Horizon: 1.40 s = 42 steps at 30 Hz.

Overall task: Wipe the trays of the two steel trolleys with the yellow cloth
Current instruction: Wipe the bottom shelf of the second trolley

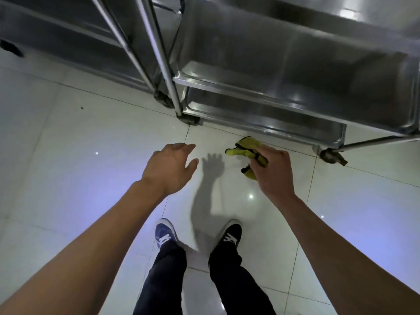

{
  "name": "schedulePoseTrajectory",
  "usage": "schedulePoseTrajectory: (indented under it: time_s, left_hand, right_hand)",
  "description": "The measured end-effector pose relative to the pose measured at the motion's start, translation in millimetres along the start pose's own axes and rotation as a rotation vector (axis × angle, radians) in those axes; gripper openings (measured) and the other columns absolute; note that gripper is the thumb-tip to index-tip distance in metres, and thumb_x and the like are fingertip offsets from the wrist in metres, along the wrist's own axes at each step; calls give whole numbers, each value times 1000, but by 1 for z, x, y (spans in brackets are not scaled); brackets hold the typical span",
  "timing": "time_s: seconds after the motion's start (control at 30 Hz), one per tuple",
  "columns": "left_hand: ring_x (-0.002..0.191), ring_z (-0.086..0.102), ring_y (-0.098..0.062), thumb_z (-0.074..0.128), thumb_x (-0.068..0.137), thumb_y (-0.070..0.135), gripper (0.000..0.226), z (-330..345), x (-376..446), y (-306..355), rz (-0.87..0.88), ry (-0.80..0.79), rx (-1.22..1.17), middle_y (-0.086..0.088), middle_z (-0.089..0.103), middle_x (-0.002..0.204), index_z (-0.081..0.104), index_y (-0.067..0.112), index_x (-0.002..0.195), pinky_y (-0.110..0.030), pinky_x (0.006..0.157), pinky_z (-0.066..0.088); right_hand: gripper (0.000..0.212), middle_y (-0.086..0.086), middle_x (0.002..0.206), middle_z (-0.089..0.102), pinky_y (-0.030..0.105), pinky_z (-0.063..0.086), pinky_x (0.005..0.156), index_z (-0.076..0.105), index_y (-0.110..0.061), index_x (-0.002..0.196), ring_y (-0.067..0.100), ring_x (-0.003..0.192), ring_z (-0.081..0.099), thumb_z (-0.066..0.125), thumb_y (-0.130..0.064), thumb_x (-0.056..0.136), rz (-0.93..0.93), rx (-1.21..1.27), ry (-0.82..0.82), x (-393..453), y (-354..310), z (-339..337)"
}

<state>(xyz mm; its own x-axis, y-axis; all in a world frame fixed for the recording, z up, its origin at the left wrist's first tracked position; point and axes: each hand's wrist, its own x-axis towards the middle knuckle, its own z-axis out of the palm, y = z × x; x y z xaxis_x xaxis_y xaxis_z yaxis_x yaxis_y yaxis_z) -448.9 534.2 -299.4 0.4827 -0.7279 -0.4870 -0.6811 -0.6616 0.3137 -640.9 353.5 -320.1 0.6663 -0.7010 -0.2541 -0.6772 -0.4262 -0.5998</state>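
Observation:
My right hand [271, 170] holds the bunched yellow cloth [246, 148], which has a dark edge, in the air in front of the right steel trolley [261, 92]. That trolley shows stacked steel trays, the lowest tray [268, 120] just above the floor. A second steel trolley [68, 35] stands to the left, its posts beside the right one's. My left hand [170, 165] hangs in the air over the floor with relaxed fingers and holds nothing.
White glossy floor tiles [79, 155] stretch around my two feet [197, 235] at the bottom centre. Trolley castors [333, 155] sit on the floor at the right and near the middle posts. A dark object [10, 50] lies at the far left.

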Motion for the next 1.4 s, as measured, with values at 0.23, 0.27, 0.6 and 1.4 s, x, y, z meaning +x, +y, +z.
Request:
schedulePoseTrajectory:
  time_s: [0.23, 0.27, 0.6, 1.4]
  left_hand:
    - [134, 43, -24, 43, 102, 44, 52, 45, 72, -75, 103, 5, 92, 2, 53, 144, 39, 26, 151, -40, 102, 41]
    - [135, 42, -24, 43, 102, 44, 52, 54, 84, -84, 114, 19, 96, 2, 51, 145, 39, 26, 151, -40, 103, 41]
    - [121, 53, -33, 54, 96, 36, 40, 153, 261, -118, 282, 203, 103, -6, 61, 130, 57, 17, 132, -45, 93, 50]
    - [107, 60, -31, 38, 96, 45, 36, 229, 417, -130, 234, 312, 445, -4, 58, 120, 56, 26, 121, -43, 86, 48]
  right_hand:
    - [18, -18, 62, 61, 8, 47, 54, 74, -26, 99, 2, 56, 61, 67, -14, 88, -25, 114, 162, 46, 29, 85]
    - [22, -18, 61, 60, 4, 42, 52, 74, -27, 102, -1, 56, 60, 67, -13, 88, -30, 127, 171, 54, 34, 99]
    - [18, -5, 83, 71, 34, 55, 75, 72, -20, 104, 10, 77, 66, 64, -26, 89, -92, 143, 359, 194, 124, 234]
    - [57, 18, 153, 34, 47, 36, 104, 42, -11, 142, 41, 136, 36, 50, -39, 93, 13, -436, 346, 345, 221, 288]
